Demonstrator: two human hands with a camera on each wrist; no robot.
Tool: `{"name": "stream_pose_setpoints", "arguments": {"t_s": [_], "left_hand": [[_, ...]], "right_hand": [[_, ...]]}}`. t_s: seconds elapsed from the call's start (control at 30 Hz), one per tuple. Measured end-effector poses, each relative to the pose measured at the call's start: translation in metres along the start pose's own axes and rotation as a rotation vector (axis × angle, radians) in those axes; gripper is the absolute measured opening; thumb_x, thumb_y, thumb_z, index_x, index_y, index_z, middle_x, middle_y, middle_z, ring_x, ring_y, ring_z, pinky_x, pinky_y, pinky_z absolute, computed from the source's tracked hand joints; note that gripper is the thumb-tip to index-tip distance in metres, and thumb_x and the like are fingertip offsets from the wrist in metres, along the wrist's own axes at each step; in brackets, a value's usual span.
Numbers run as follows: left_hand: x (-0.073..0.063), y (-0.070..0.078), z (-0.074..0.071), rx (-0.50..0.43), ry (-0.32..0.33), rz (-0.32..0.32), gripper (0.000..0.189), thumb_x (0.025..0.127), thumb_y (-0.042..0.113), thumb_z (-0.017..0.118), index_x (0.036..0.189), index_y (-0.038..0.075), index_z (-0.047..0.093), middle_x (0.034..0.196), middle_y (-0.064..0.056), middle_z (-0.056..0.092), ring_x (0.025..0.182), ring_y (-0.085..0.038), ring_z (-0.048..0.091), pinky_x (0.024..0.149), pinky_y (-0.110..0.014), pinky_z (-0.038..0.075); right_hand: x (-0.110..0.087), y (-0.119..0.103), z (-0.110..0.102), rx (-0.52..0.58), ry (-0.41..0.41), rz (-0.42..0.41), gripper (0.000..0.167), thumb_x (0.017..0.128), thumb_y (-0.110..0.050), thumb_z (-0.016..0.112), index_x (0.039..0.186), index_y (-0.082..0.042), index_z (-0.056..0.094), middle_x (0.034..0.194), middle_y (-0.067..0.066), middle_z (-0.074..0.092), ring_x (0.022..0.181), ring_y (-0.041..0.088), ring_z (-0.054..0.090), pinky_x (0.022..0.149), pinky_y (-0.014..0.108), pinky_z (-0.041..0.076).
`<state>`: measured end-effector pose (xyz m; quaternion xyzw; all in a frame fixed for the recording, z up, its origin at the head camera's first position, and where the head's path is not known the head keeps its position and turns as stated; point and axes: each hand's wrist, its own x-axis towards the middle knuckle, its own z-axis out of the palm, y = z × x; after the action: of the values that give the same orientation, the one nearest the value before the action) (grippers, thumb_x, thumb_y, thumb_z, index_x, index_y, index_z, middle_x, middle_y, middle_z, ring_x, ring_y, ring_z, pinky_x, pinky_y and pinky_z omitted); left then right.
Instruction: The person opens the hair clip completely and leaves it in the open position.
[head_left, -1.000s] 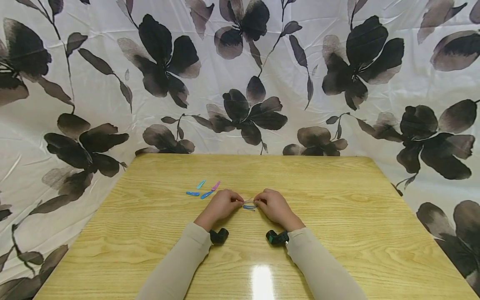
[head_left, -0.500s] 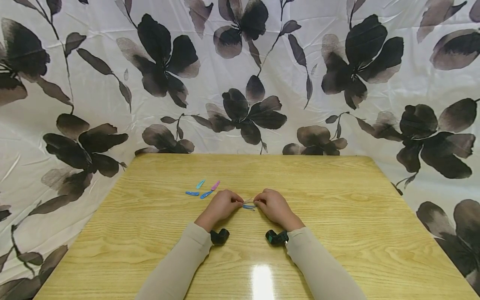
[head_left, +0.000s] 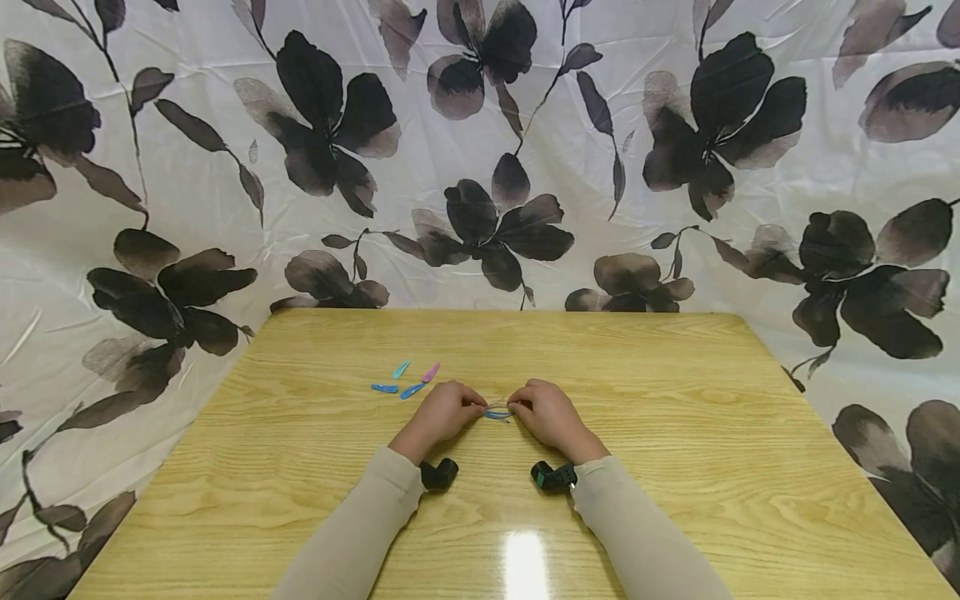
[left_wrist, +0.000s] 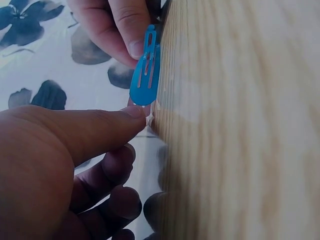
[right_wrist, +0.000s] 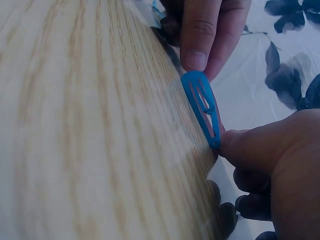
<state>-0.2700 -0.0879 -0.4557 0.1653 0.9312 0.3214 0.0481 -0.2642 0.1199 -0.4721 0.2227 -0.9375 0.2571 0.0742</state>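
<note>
While a white cloth with dark flowers fills the upper part of the head view, we see the wood-grained table spread below it, a patch of glare at the bottom centre. From the lower edge, two beige sleeves rise toward the middle of the frame, where the left hand and the right hand face each other, a small gap between them. A black wrist camera sits under the left wrist, with its twin under the right.

In that gap, at the centre of the frame, we find the held clip, blue and slotted. Both hands pinch it, the left at the wide end, the right at the narrow end. A thin pale line runs just above it in the head view; we cannot tell what it is, nor whether the clip touches the table.

Upper left of the hands lie four more clips: two blue ones, a pink one and a teal one.

We judge the step in hand to be steadying or working this one clip; the next move seems to call for keeping both ends controlled, with light fingertip pressure.
</note>
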Motion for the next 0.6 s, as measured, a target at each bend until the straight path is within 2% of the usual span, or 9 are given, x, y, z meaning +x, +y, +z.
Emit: {"name": "stream_pose_setpoints", "arguments": {"t_s": [0.3, 0.6], "left_hand": [[0.0001, -0.0021, -0.0005, 0.004, 0.006, 0.015, 0.014, 0.093, 0.023, 0.066, 0.098, 0.018, 0.078, 0.101, 0.0, 0.073, 0.094, -0.018, 0.066, 0.083, -0.037, 0.052], [0.0002, -0.0039, -0.0009, -0.009, 0.008, 0.02, 0.014, 0.093, 0.021, 0.066, 0.098, 0.017, 0.078, 0.101, 0.0, 0.073, 0.097, -0.018, 0.066, 0.085, -0.037, 0.052]], "right_hand": [[0.0009, 0.0007, 0.0002, -0.002, 0.006, -0.013, 0.014, 0.093, -0.022, 0.066, 0.096, -0.014, 0.076, 0.081, -0.003, 0.061, 0.07, 0.009, 0.053, 0.068, 0.029, 0.045], [0.0007, 0.0007, 0.0004, 0.031, 0.005, 0.018, 0.013, 0.093, -0.023, 0.066, 0.094, -0.016, 0.076, 0.082, -0.004, 0.061, 0.072, 0.008, 0.054, 0.069, 0.029, 0.045]]}}
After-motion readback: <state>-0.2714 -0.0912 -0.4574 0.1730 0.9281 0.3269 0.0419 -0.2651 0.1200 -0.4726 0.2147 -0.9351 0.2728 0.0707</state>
